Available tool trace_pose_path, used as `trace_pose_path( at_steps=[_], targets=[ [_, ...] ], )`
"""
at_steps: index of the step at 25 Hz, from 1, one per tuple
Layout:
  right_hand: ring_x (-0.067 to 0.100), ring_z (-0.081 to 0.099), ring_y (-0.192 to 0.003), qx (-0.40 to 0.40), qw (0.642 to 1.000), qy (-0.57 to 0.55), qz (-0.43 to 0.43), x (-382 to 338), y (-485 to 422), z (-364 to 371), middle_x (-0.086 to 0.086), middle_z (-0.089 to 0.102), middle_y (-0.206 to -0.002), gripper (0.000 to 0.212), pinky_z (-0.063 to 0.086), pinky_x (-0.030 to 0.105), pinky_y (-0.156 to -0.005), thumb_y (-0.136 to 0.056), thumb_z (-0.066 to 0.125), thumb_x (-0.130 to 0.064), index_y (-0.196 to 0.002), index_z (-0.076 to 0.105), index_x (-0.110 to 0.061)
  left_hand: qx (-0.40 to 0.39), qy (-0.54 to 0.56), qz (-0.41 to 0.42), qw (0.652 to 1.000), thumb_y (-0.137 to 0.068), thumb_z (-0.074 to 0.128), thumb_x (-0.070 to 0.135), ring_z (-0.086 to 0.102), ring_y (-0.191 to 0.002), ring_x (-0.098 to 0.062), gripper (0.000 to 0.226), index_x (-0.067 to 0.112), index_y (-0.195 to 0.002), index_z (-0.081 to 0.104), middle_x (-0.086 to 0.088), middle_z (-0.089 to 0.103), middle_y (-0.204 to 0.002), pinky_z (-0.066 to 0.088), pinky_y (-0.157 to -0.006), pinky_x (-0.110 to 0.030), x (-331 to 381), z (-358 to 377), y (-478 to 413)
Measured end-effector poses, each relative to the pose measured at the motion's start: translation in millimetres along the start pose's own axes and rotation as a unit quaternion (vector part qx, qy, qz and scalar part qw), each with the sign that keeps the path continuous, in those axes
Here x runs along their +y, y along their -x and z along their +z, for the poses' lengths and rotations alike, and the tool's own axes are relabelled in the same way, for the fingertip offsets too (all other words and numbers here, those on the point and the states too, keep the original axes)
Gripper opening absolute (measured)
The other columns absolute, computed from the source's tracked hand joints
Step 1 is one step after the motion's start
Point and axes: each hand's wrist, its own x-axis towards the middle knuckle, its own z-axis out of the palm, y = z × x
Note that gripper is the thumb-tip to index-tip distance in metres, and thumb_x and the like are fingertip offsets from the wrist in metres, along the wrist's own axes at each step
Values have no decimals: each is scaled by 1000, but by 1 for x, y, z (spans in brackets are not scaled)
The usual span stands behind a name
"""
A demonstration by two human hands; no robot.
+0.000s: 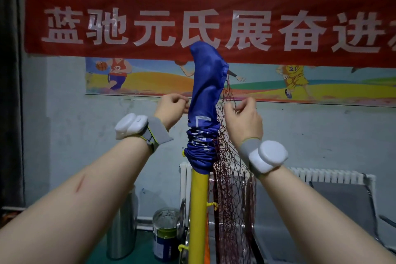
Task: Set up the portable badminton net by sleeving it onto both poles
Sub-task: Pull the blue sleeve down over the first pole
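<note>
White plastic pods on grey wrist bands (267, 158) sat nearest the camera, one on each raised forearm. Beyond them the left hand (173, 106) had its fingers curled, pinching the left edge of the blue sleeve (205, 92). The right hand (244, 118) was curled too, its fingertips pinching dark red strands of the net (231, 178) just beside the sleeve's right edge.

The sleeve sat over the top of the yellow pole (199, 210), bunched in folds at its lower end, while its upper part flopped limp and bent above the hands. The mesh hung loose down the pole's right side. By my reading the job was early: this pole was only partly sleeved, the fabric needed drawing down and smoothing, and the second pole was not in view.

Lower down a paint can (165, 233) and a metal bin (122, 221) stood on a green floor (139, 248). Behind were a white radiator (321, 176) and grey seats (342, 210). The scuffed pale wall carried a sports poster (150, 79) and a red banner (192, 25).
</note>
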Motion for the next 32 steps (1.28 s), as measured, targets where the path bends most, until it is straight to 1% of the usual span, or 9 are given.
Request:
trace_pose_path(
  at_steps=[2, 4, 7, 10, 15, 21, 23, 26, 32],
  targets=[
    [30, 56, -86, 37, 996, -69, -35, -15, -11, -1, 11, 61, -92, 26, 44, 38, -77, -86, 50, -32, -99, 49, -9, 5, 73, 9, 997, -97, 36, 7, 55, -62, -12, 24, 0, -103, 59, -5, 57, -74, 44, -60, -21, 10, 5, -6],
    [30, 58, -93, 4, 995, -88, -57, -26, -24, 6, 12, 63, -98, 25, 44, 37, -83, -89, 50, -29, -101, 52, -8, 1, 71, 43, 997, -97, 42, 13, 53, -74, -21, 22, 4, -97, 62, -11, 60, -83, 47, -70, -31, 14, 10, -13],
    [29, 54, -87, -39, 994, -48, -86, -30, -34, 17, 13, 61, -93, 15, 40, 34, -76, -90, 51, -19, -95, 56, -6, 39, 21, 85, 995, -92, 50, 12, 54, -80, -22, 14, 9, -86, 62, -13, 61, -86, 51, -84, -42, 13, 13, -15],
    [24, 43, -77, -72, 994, -15, -84, -19, -26, 21, 10, 52, -81, 8, 31, 29, -67, -87, 50, -13, -80, 47, -11, 42, -35, 102, 993, -91, 51, 9, 57, -77, -24, 13, 7, -81, 60, -13, 61, -80, 54, -83, -49, 1, 10, -9],
    [25, 36, -67, -79, 995, -27, -61, 6, 1, 28, 5, 43, -68, 20, 32, 34, -62, -79, 52, -18, -66, 37, -14, -16, -151, 125, 980, -92, 49, 11, 64, -84, -31, 20, 5, -78, 61, -15, 66, -81, 52, -82, -44, -20, 1, 6],
    [24, 37, -68, -74, 996, -4, -54, 5, 3, 22, 4, 43, -73, 32, 29, 31, -60, -79, 53, -20, -58, 28, -17, -15, -221, 133, 966, -92, 46, 13, 63, -89, -34, 27, -5, -84, 65, -23, 69, -90, 48, -79, -36, -13, -1, 8],
    [24, 38, -69, -83, 995, 8, -50, 4, 0, 19, 4, 43, -74, 33, 29, 30, -61, -78, 53, -19, -57, 28, -18, -2, -186, 114, 976, -93, 42, 16, 62, -94, -34, 29, -3, -94, 64, -22, 68, -99, 48, -86, -40, -8, 1, 1],
    [24, 37, -69, -87, 994, 18, -61, 2, -6, 16, 4, 43, -73, 33, 29, 28, -62, -78, 54, -17, -56, 29, -18, 9, -37, 90, 995, -96, 42, 29, 62, -103, -27, 36, 4, -116, 59, -14, 65, -113, 50, -94, -42, 5, 9, -6],
    [24, 37, -70, -81, 995, 4, -56, 7, 0, 21, 3, 43, -69, 31, 29, 29, -64, -79, 52, -13, -58, 30, -18, -64, 8, 61, 996, -92, 51, 31, 63, -92, -22, 32, 5, -108, 63, -12, 68, -103, 50, -84, -37, -7, 17, 5]
  ],
)
